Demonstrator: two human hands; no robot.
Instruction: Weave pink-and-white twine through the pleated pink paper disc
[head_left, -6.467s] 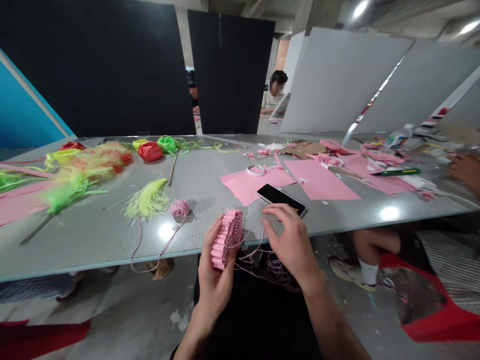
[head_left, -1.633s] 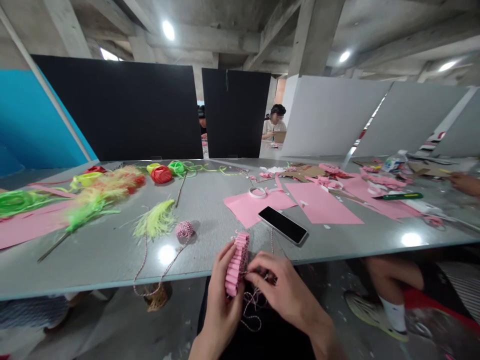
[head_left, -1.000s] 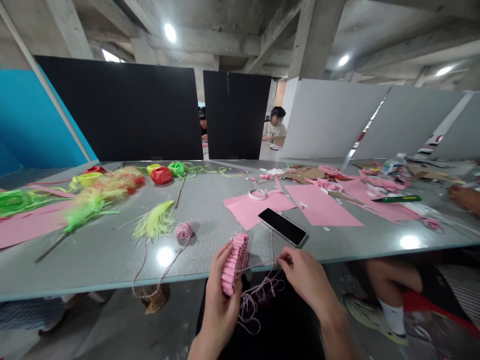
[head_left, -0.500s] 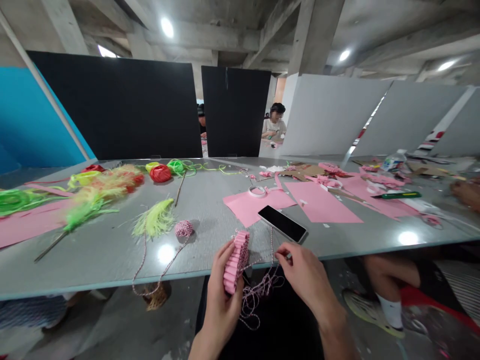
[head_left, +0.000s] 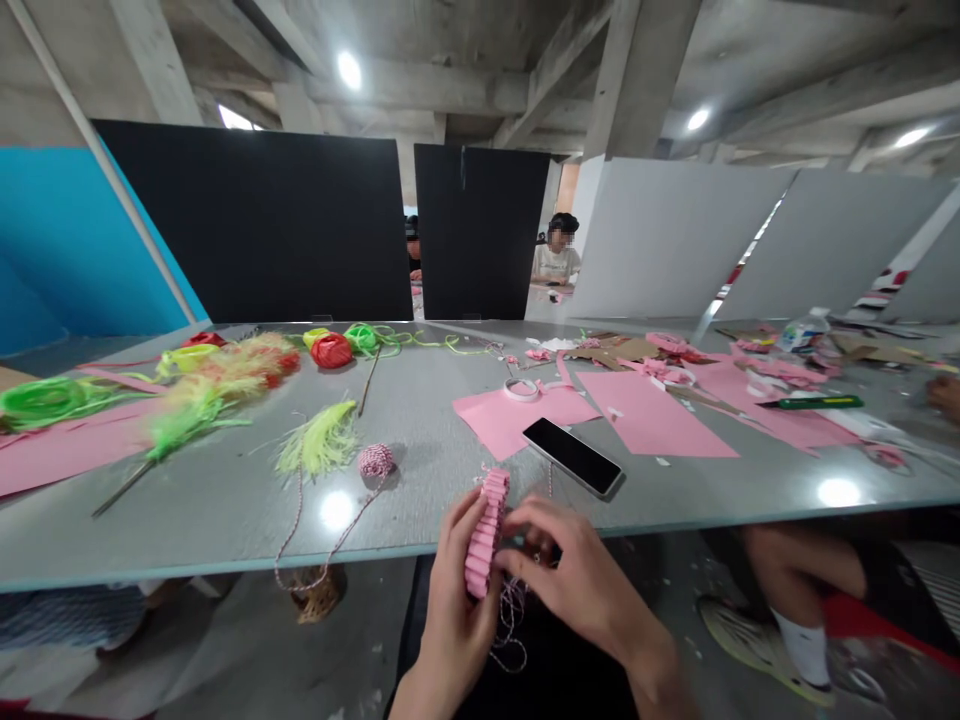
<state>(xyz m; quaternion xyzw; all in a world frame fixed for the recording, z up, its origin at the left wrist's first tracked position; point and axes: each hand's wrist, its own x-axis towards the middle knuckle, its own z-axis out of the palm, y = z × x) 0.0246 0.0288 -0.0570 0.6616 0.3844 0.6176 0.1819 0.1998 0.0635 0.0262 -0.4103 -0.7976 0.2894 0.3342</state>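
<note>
Just off the table's front edge, my left hand (head_left: 454,590) is wrapped round a row of rolled pink paper tubes (head_left: 486,535), held upright on its narrow side. My right hand (head_left: 574,565) is at the right side of the tubes, thumb and fingers bent in towards them; what its fingertips pinch is hidden. Loose loops of pink-and-white twisted string (head_left: 511,625) hang below the tubes over my lap. Left of my hands lies a small ball of the same string (head_left: 376,460), with one strand drooping over the table edge.
A smartphone (head_left: 573,456) and pink paper sheets (head_left: 652,415) lie beyond my hands. A tape roll (head_left: 520,390) sits on one sheet, a green cutter knife (head_left: 817,402) farther right. Fringed green tassel (head_left: 319,440) and coloured raffia balls (head_left: 331,350) are left. A neighbour's leg (head_left: 799,580) shows at right.
My right hand has moved left from beside the tubes, where it drew the string out, to the tubes themselves. The stretched string has gone slack. The view has shifted slightly.
</note>
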